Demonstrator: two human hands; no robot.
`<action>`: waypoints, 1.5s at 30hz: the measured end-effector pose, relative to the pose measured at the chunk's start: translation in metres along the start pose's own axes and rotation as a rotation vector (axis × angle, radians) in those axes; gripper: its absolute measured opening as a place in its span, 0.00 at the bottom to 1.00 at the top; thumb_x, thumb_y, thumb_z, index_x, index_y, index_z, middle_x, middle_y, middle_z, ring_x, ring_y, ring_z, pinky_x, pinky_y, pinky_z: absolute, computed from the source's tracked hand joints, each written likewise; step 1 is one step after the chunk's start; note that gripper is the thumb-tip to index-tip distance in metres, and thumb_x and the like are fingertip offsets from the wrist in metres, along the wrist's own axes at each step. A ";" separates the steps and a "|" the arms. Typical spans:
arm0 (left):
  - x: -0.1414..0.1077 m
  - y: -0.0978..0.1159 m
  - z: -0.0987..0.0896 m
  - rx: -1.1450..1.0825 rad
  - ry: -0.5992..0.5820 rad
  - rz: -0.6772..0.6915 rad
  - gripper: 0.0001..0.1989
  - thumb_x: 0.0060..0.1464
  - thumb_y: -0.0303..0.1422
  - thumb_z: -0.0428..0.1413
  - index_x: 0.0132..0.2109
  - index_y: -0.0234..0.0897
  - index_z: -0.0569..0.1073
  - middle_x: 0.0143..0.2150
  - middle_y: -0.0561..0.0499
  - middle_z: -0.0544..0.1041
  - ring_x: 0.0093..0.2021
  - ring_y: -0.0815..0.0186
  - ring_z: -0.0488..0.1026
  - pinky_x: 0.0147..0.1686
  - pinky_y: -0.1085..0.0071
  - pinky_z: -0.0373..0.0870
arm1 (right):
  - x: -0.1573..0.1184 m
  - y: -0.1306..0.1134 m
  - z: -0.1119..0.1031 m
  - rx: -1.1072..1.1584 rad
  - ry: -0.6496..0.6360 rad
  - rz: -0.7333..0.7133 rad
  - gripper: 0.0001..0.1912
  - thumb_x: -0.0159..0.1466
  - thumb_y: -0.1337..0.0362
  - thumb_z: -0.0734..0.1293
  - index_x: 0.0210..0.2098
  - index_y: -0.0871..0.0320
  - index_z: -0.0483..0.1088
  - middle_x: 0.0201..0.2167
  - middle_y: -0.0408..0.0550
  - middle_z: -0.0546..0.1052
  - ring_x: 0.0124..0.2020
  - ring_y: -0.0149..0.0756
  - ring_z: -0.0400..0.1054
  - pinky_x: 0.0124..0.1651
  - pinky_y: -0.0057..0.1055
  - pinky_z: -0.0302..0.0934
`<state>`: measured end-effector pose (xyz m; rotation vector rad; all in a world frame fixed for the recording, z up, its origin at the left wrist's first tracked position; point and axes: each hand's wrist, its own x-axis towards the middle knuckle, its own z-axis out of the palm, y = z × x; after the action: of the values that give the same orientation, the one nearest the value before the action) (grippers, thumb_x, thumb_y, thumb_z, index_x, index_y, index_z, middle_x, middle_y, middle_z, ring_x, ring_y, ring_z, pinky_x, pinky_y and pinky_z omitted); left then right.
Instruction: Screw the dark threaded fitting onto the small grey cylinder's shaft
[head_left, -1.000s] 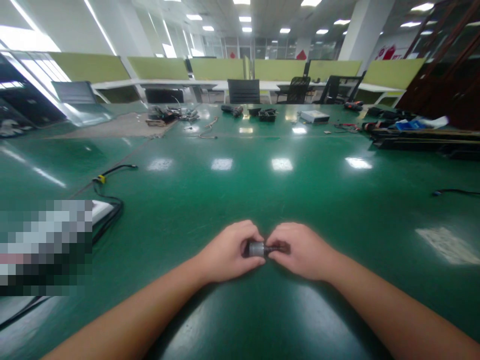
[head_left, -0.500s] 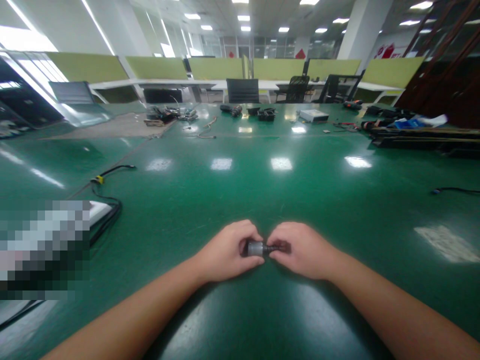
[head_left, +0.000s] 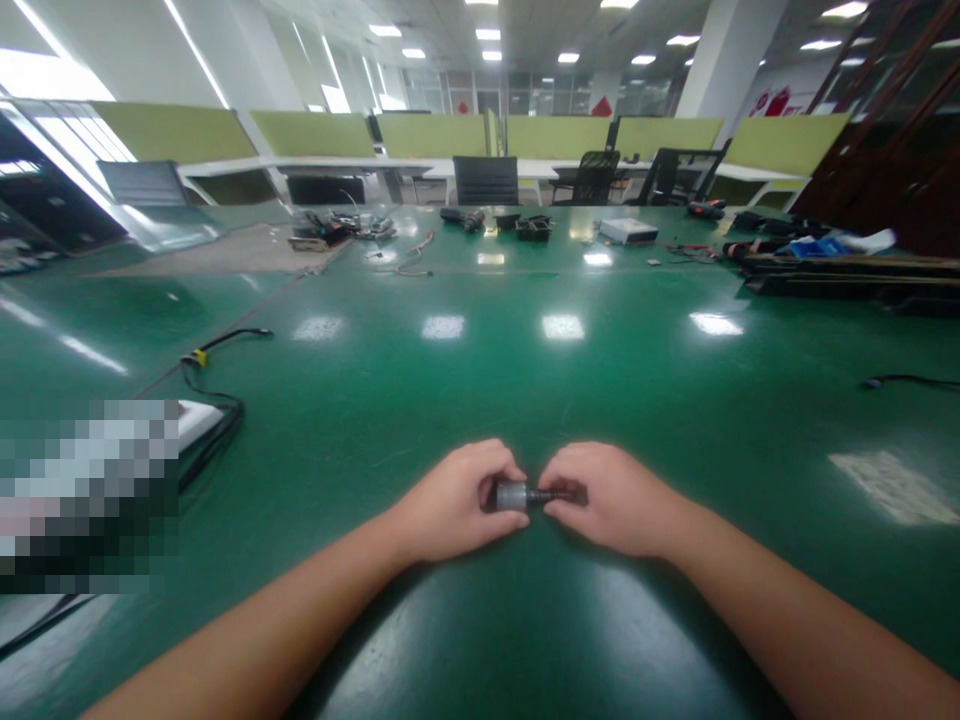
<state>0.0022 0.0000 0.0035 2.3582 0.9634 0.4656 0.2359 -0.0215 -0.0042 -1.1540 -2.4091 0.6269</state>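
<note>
Just above the near part of the green table (head_left: 480, 400), my two hands face each other around a small grey metal cylinder (head_left: 513, 497) with a thin, dark, ridged shaft (head_left: 546, 496) pointing right. It resembles a small motor, but its exact kind is unclear. My left hand (head_left: 463, 502) is closed around the cylinder, thumb below and fingers above; its left end is hidden in the palm. The fingers of my right hand (head_left: 607, 500) are curled around the shaft, whose far end lies in shadow inside the hand.
To the left lies a pixelated object (head_left: 82, 490) beside black cables (head_left: 214, 440). A dark cable end (head_left: 911, 380) sits at the right. Along the far edge are electronic parts (head_left: 341, 230), a silver box (head_left: 628, 232) and a dark stack of items (head_left: 840, 275). Chairs (head_left: 486, 181) stand beyond.
My right hand has shifted slightly to the right along the shaft, showing a little more of it. My left hand and the cylinder stay nearly in place.
</note>
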 end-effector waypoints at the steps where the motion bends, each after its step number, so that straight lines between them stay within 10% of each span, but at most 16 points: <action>1: 0.000 0.000 0.000 0.001 -0.001 0.001 0.11 0.49 0.33 0.66 0.39 0.37 0.75 0.34 0.53 0.72 0.34 0.65 0.70 0.36 0.71 0.64 | 0.000 0.000 0.000 0.002 0.001 -0.002 0.03 0.60 0.68 0.71 0.35 0.56 0.75 0.31 0.43 0.76 0.33 0.33 0.67 0.37 0.29 0.56; 45: -0.002 -0.001 -0.001 -0.001 -0.021 0.000 0.12 0.50 0.34 0.67 0.40 0.36 0.74 0.35 0.53 0.72 0.35 0.65 0.70 0.37 0.71 0.63 | -0.011 0.010 -0.022 -0.037 -0.061 0.098 0.06 0.58 0.71 0.71 0.34 0.55 0.77 0.31 0.42 0.76 0.32 0.31 0.67 0.35 0.28 0.56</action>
<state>0.0002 -0.0003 0.0033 2.3578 0.9534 0.4402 0.2600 -0.0201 0.0068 -1.2919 -2.4359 0.6592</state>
